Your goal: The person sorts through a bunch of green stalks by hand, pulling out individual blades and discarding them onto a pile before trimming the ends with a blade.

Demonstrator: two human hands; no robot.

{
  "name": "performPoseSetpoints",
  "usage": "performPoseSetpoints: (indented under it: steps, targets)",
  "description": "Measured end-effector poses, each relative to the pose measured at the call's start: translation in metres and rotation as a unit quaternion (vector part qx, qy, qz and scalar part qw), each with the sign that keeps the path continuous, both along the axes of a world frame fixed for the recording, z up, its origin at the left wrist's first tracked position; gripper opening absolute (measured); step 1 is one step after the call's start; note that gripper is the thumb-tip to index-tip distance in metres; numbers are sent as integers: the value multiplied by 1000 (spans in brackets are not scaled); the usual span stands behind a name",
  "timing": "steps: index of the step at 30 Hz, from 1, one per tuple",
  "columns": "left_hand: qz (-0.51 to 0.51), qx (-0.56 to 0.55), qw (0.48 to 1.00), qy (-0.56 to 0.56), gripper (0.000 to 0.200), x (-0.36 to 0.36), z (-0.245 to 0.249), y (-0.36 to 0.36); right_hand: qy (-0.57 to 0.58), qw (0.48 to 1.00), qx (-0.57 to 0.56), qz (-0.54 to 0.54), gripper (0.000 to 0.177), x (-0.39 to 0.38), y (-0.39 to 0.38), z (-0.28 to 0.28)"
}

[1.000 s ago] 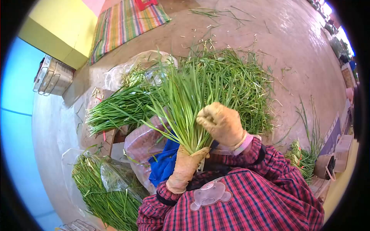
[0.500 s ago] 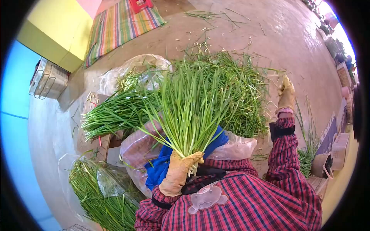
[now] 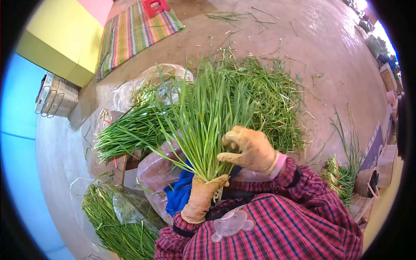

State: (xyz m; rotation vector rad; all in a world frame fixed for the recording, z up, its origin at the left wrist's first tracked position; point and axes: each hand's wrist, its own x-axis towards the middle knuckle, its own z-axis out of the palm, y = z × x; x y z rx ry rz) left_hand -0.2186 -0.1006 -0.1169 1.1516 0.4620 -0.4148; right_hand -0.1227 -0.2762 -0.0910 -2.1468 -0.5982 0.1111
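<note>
Both hands wear tan gloves. My left hand (image 3: 203,195) is closed round the pale lower ends of a bunch of long green stalks (image 3: 210,143), whose leaves fan out upward. At the right side of this bunch is my right hand (image 3: 251,149), thumb and fingers curved and apart, its fingertips at the stems. Beyond the bunch a large loose pile of green stalks (image 3: 279,106) lies on the floor. To the left lies a laid-out heap of stalks (image 3: 134,128). A blue cloth (image 3: 177,193) shows beside my left wrist.
A plastic bag of greens (image 3: 117,216) is at the lower left. More bunches (image 3: 340,180) lie at the right by a brown container (image 3: 365,184). At the upper left are a striped mat (image 3: 134,37), a red stool (image 3: 155,6) and a clear plastic bag (image 3: 125,91).
My right hand has come in from the far right to the side of the held bunch. My left hand keeps its grip on the stems. Small bunches at the right now show more fully.
</note>
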Motion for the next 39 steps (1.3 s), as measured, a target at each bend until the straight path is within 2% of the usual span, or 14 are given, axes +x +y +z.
performPoseSetpoints:
  steps: [1,4,7,11,13,15,19,21,24,25,34,35,37,39]
  targets:
    - [1,0,1000,-1,26,-1,-1,1,60,998,-21,1,24,0,3,4]
    - [-2,5,1000,13,24,-1,-1,8,46,983,125,-127,14,10,-1,-18]
    - [-1,-13,1000,-2,27,0,2,6,11,966,165,-201,14,31,-18,-3]
    - [-36,9,999,-11,24,1,2,4,-59,993,77,-66,16,45,-10,26]
    - [-48,27,998,-17,23,0,1,3,4,997,70,-44,24,53,-3,35]
    - [-70,36,997,-19,22,-1,0,3,-20,990,-135,23,32,65,1,37]
    - [-83,65,994,-34,19,2,1,3,33,982,-147,113,30,88,-1,30]
    - [-83,53,995,-24,20,3,3,3,47,984,-128,112,25,90,-3,26]
    - [-73,28,997,-10,21,4,4,4,38,999,-24,-20,19,92,-9,9]
    - [-64,18,998,-4,22,4,4,4,35,995,84,-42,18,96,-15,-3]
    - [-58,-25,998,1,22,5,2,10,-62,941,74,-323,18,111,-120,-13]
    - [-57,-25,998,1,22,6,-1,10,-63,942,74,-322,18,109,-124,-13]
    - [-60,-17,998,6,27,5,-5,10,128,916,200,-325,19,97,-127,-14]
    - [-53,-25,998,3,27,6,0,7,67,955,215,-191,17,72,-95,-9]
